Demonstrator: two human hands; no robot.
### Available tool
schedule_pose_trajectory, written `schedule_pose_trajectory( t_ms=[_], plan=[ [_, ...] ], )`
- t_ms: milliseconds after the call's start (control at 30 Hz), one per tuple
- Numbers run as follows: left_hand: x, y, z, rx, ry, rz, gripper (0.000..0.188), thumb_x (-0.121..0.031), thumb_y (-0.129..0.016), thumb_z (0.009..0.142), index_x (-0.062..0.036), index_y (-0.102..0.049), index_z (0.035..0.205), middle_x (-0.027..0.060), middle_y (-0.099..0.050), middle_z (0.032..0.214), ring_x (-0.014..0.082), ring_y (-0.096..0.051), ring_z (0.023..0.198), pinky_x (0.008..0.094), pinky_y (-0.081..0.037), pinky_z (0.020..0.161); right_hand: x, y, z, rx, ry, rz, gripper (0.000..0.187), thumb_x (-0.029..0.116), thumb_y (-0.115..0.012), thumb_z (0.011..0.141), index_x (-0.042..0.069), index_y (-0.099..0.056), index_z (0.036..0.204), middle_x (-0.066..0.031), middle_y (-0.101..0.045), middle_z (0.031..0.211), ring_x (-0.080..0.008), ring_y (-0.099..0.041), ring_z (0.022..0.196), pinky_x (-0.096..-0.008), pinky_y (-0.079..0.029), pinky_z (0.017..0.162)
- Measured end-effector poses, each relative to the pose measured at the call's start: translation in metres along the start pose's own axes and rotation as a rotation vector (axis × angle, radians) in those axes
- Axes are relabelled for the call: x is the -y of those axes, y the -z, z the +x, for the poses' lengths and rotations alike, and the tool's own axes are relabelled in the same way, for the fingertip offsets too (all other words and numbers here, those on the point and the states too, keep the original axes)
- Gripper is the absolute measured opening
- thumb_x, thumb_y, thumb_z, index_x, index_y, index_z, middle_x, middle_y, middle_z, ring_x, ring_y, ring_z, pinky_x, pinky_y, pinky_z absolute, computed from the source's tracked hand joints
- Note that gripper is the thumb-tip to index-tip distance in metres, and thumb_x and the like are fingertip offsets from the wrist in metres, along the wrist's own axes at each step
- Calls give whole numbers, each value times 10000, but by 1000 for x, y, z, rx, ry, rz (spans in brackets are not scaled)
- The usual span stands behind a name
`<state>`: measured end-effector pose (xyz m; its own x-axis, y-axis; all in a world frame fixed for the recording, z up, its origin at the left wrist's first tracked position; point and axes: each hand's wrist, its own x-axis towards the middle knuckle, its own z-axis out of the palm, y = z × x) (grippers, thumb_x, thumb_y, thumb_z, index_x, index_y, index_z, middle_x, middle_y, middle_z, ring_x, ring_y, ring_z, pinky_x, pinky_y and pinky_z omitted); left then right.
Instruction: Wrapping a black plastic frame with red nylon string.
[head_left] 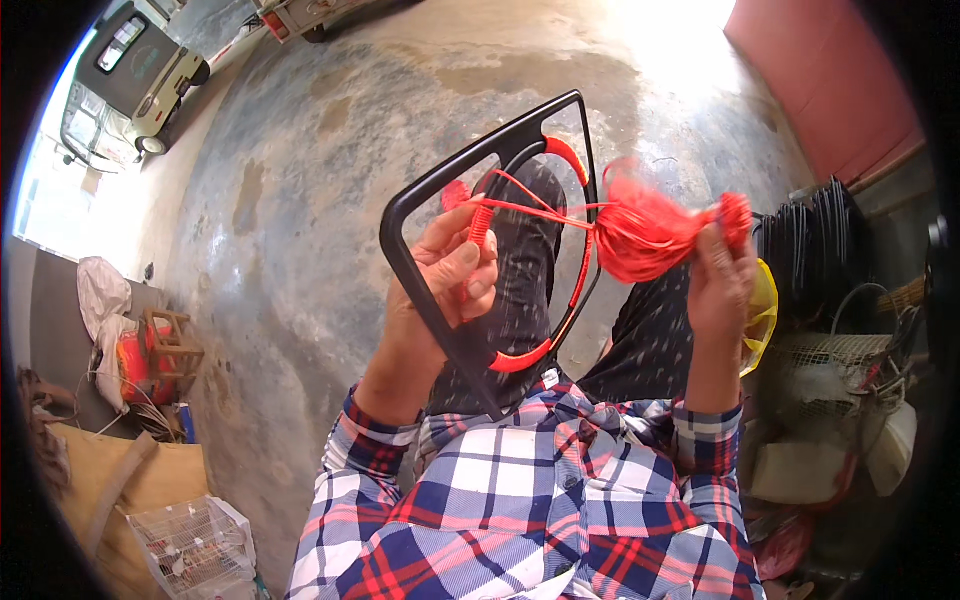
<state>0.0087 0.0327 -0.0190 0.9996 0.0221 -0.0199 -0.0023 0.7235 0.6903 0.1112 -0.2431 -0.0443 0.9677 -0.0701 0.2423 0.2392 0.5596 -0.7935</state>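
Observation:
A black frame (492, 147) with rounded corners is held tilted above my lap. Inside it sits a black ring (525, 150), parts of which are wrapped in red cord (525, 358). My left hand (445, 280) is closed, thumb and fingers pinching a tightly wrapped stretch of that ring. Off to the right, my right hand (718, 280) grips the end of a thick bundle of red cord (645, 232). Several strands run taut from the bundle across the frame's opening to my left fingers. The fingertips of my right hand are partly hidden by the cord.
Beneath the frame are my dark-trousered legs (520, 260). A yellow plastic bag (762, 315) hangs by my right wrist. Black wire frames (815, 235) and a wire basket (830, 355) stand at right. At left lie a wooden stool (172, 340) and a white wire cage (195, 545). A three-wheeled vehicle (135, 75) is parked far left.

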Motion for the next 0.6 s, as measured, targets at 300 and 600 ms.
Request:
schedule_pose_trajectory(
  t_ms=[300, 600],
  plan=[
    [-3, 15, -2, 61, -2, -35, 416, -80, -599, 904, -111, -519, 1311, 69, -577, 991, 103, -498, 667, 204, -378, 504, 8, 14, -3, -192, -307, 401, 420, 392, -507, 968, 12, -522, 1147, -73, -616, 995, -213, -573, 1018, -462, -443, 927],
    [-6, 23, -2, 47, -33, -47, 360, -145, -555, 937, -94, -527, 1292, 92, -569, 959, 110, -481, 640, 208, -369, 472, -25, 76, -18, 125, -475, 382, 336, 389, -507, 975, 78, -598, 1066, 35, -448, 606, -69, -374, 469, -227, -335, 428]
  ],
)
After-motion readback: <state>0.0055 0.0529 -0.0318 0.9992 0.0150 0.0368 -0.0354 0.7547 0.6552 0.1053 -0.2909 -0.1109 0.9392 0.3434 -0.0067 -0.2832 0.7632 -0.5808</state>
